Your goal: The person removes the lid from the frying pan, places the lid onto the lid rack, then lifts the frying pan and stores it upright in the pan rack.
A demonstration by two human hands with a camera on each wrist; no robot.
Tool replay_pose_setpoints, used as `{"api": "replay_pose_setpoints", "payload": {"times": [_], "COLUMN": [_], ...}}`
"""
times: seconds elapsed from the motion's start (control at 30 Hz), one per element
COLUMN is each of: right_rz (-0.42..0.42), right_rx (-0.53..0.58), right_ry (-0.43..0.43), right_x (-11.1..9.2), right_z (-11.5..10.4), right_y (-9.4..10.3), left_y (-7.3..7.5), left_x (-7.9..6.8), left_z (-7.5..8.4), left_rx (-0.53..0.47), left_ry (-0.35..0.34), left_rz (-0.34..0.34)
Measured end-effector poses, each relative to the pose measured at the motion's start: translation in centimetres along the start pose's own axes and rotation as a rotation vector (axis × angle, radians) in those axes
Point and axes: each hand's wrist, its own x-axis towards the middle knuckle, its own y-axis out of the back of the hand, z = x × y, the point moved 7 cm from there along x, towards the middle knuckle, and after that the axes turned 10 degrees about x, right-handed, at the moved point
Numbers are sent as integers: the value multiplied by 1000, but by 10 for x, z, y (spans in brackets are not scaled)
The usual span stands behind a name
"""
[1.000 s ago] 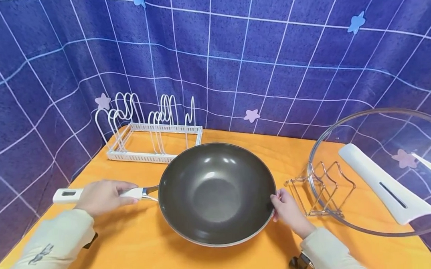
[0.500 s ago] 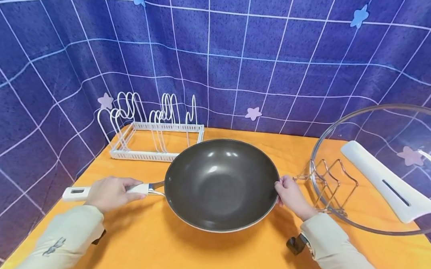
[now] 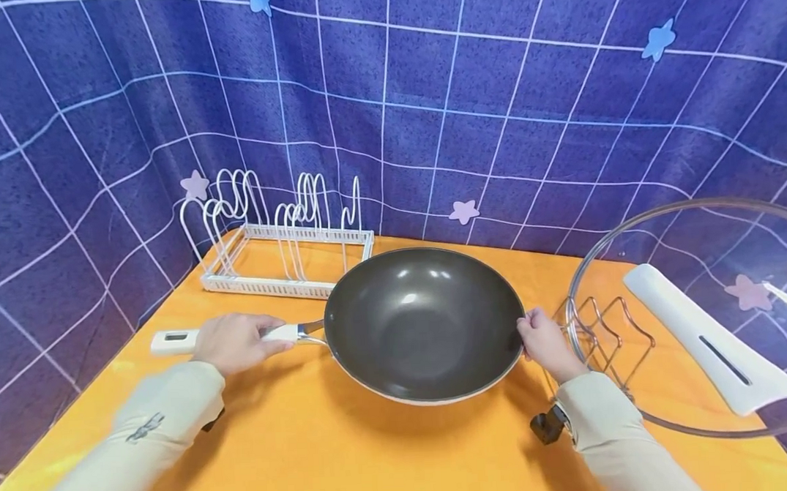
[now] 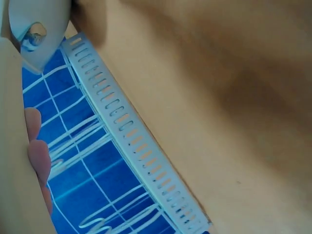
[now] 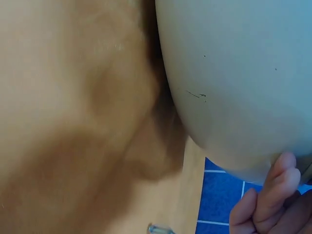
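A dark-coated wok with a white handle is level over the middle of the table. My left hand grips that handle partway along; in the left wrist view its fingers curl beside the handle's holed end. At the opposite side of the wok, my right hand pinches the rim, thumb on top. From the right wrist, the wok's pale outer wall shows, with fingers against its underside. A shadow lies on the cloth below the wok.
Behind the wok, to the left, stands a white wire dish rack. A glass lid with a white upright handle leans in a small metal wire stand at the right. The orange cloth meets a blue gridded curtain behind.
Both hands have carried the wok to the right and slightly farther back. The right hand is now nearer the wire stand, while the rack and the lid have stayed put.
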Motion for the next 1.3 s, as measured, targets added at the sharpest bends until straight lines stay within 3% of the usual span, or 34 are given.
{"api": "replay_pose_setpoints", "payload": {"times": [0.17, 0.37, 0.57, 0.77, 1.0, 1.17, 1.3], "right_rz": [8, 7, -41, -42, 15, -51, -78], "right_rx": [-23, 39, 34, -3, 183, 345, 384], "right_ry": [-36, -73, -39, -64, -182, -238, -234], "right_x": [-1, -6, -3, 3, -10, -26, -33], "right_z": [8, 10, 2, 8, 12, 7, 6], "right_y": [1, -1, -3, -1, -3, -12, -15], "left_y": [-3, 2, 11, 3, 0, -1, -2], "left_x": [5, 7, 13, 13, 10, 6, 4], "left_z": [7, 12, 16, 23, 28, 31, 31], "left_rx": [15, 43, 55, 32, 36, 20, 18], "left_ry": [-29, -47, -54, -1, 33, 39, 34], "left_rz": [35, 48, 77, 43, 62, 74, 67]}}
